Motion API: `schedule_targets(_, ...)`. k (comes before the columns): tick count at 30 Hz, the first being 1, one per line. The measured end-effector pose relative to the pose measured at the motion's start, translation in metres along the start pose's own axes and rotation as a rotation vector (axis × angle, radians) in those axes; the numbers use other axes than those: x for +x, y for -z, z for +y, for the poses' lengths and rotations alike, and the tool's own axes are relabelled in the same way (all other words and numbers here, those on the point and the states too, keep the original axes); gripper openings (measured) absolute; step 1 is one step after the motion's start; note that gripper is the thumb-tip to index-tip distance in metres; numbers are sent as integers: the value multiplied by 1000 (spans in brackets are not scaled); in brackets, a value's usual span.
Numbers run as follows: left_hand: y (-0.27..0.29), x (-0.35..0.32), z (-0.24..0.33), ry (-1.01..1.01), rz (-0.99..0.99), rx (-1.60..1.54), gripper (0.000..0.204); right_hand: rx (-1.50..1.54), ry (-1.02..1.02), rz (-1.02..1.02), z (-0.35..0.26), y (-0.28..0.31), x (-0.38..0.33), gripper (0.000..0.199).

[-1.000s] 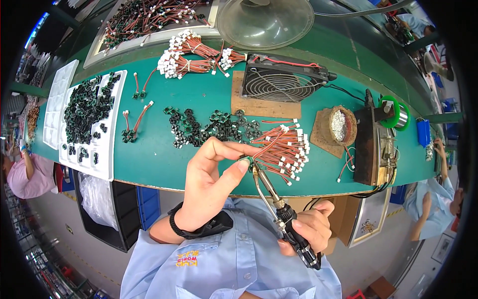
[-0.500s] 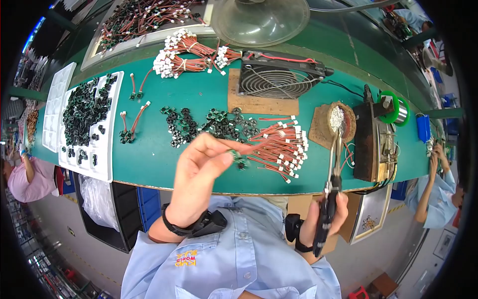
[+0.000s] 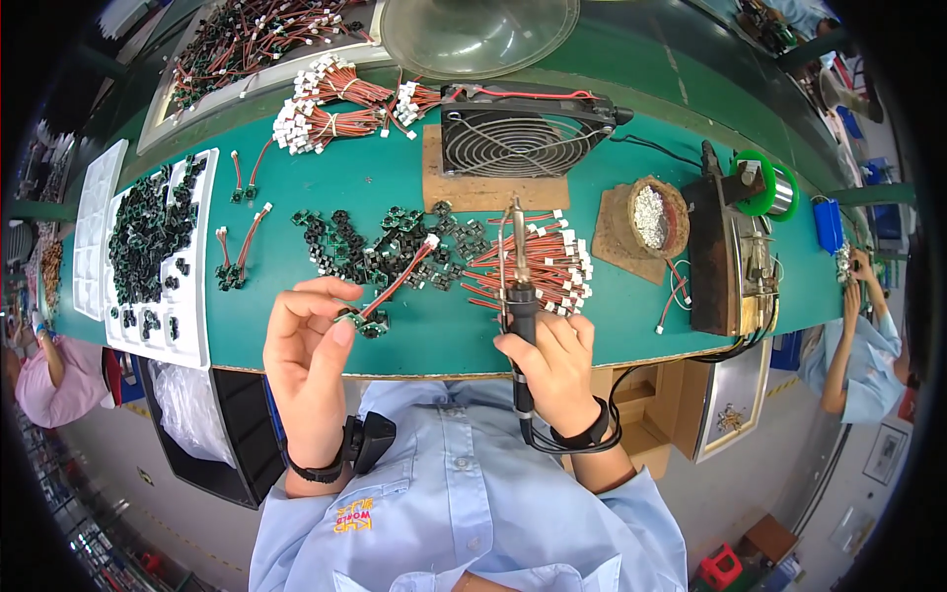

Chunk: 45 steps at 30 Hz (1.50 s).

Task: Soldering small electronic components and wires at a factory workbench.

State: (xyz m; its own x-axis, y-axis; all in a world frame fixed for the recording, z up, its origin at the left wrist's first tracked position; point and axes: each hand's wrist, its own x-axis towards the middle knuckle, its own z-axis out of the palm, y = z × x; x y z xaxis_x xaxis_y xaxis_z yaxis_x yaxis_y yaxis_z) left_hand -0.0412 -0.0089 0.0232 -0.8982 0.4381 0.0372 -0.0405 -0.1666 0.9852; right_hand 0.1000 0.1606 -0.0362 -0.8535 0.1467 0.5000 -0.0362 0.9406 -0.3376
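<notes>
My left hand (image 3: 312, 360) is closed, pinching a small green circuit board (image 3: 369, 323) between thumb and fingers near the table's front. From the board a red-and-black wire lead (image 3: 402, 280) slants up to a white connector; whether the joint is soldered I cannot tell. My right hand (image 3: 554, 367) is wrapped round the black handle of a soldering iron (image 3: 523, 314), its metal tip pointing away from me. Under the tip lies a fan of wire leads (image 3: 560, 262) with white connectors. Beyond my left hand several dark components on boards (image 3: 400, 237) lie in loose rows.
A white tray (image 3: 202, 296) of black parts lies left, beside finished-looking wired boards (image 3: 233, 271). A fan (image 3: 528, 143) stands at the back, bundled leads (image 3: 330, 104) to its left. A bowl (image 3: 674, 232) of white bits, a metal box (image 3: 712, 286) and solder spool (image 3: 758, 178) stand right.
My right hand has swung the soldering iron left from the bowl to over the wire leads. My left hand has moved left with the board, and the lead's connector now points up and away.
</notes>
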Motion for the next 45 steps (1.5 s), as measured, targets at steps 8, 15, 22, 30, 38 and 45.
schedule_targets(8,0,-5,2,-23,-133,73,15,164,-83,155,5,-4,2,29)
schedule_targets(15,-23,3,8,-309,-560,687,20,710,-360,343,-20,15,13,37)
schedule_targets(22,-41,4,11,-373,-650,681,18,674,-211,192,-22,37,22,36)
schedule_targets(30,-43,2,9,-381,-681,674,16,737,-317,104,-24,45,28,36)
schedule_targets(38,-43,-4,13,108,-485,97,21,1032,-582,109,-26,51,22,41)
schedule_targets(45,-37,6,6,375,-495,-297,27,1046,-520,153,-31,48,33,41)
